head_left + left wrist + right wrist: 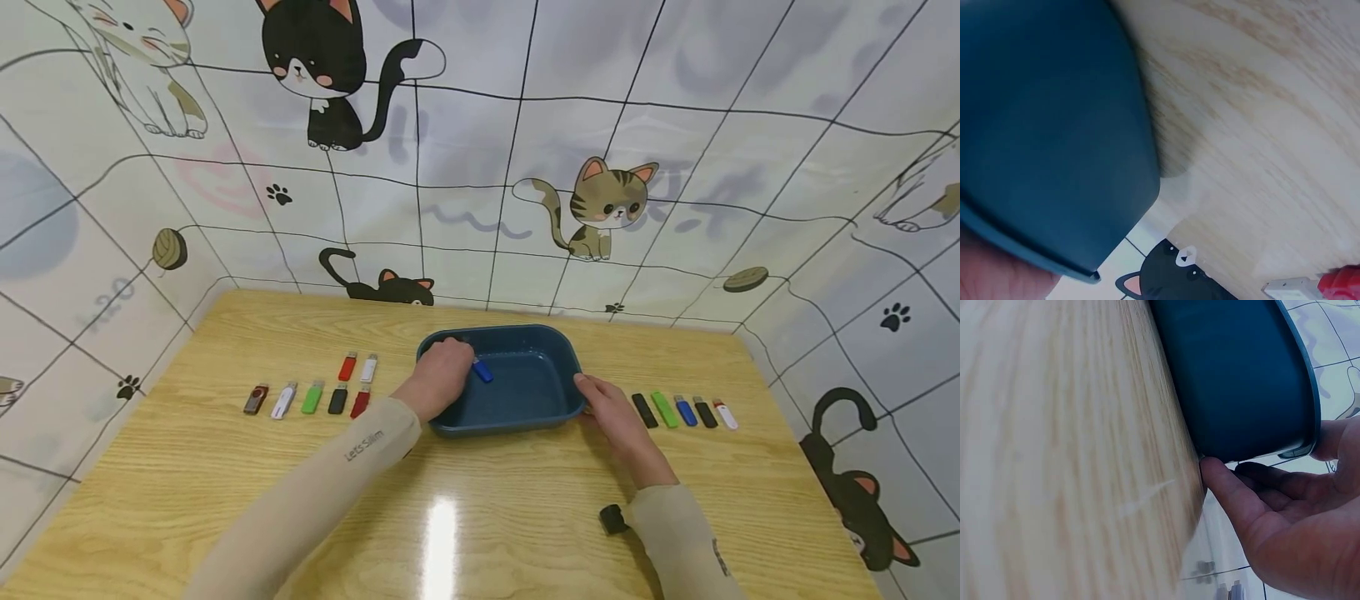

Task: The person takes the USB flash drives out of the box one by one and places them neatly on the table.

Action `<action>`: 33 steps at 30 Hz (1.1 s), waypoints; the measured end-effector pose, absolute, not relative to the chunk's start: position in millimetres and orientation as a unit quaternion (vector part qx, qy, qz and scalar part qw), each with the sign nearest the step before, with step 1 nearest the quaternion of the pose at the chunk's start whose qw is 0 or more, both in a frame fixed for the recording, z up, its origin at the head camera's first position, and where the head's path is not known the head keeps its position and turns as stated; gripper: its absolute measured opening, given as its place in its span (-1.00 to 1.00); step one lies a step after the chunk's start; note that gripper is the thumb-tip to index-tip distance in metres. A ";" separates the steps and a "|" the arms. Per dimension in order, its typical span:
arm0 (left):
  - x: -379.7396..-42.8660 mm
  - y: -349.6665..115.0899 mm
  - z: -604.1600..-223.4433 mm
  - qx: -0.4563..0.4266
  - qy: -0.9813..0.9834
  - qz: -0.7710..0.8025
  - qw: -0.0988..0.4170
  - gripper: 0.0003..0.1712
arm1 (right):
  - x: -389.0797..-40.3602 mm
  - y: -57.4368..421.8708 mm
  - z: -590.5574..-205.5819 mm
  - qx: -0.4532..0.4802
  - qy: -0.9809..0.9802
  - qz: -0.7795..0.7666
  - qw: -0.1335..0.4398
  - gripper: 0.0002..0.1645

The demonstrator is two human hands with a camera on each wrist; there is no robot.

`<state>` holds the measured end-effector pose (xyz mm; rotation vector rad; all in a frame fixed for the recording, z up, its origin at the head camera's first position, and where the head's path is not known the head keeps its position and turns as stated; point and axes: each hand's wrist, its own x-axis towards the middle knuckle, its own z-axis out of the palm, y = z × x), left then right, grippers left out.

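Observation:
A dark blue plastic bin (517, 421) sits on the wooden table in the head view. My left hand (446, 371) reaches over its left side, fingers bent down inside. A blue USB flash drive (482, 370) sticks out from beside those fingers, its metal end against them; the fingertips themselves are hidden. In the left wrist view, part of the left hand (1000, 272) shows past the bin's rim. My right hand (618, 421) holds the bin's right side. The right wrist view shows its thumb at the rim and a fingertip (1211, 465) at the bin's lower edge.
Left of the bin, several USB flash drives lie in rows, including a green one (312, 397) and a red one (347, 367). More lie in a row on the right, one bright green (664, 409). A black object (613, 519) is by the right sleeve. Cat-printed sheets surround the table.

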<state>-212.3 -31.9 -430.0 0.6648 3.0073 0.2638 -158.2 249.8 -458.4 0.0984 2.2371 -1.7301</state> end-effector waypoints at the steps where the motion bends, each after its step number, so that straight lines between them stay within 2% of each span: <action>1: -211.9 -31.9 -429.1 0.215 0.973 0.083 0.021 -0.78 | -158.4 250.2 -458.7 0.035 0.781 -0.604 0.155 -0.12; 13: -200.6 -34.1 -416.0 0.215 0.971 0.105 0.011 -0.87 | -157.7 252.2 -459.4 0.036 0.782 -0.602 0.155 -0.10; 21: -193.4 -41.3 -399.9 0.200 0.968 0.147 -0.013 -0.80 | -158.1 251.2 -458.6 0.038 0.784 -0.600 0.156 -0.12; 27: -189.7 -55.1 -389.4 0.179 0.961 0.212 -0.005 -0.87 | -158.3 250.2 -457.5 0.035 0.783 -0.601 0.158 -0.13; 33: -186.6 -70.5 -379.2 0.159 0.948 0.275 -0.002 -0.83 | -159.0 249.0 -457.7 0.031 0.779 -0.605 0.160 -0.14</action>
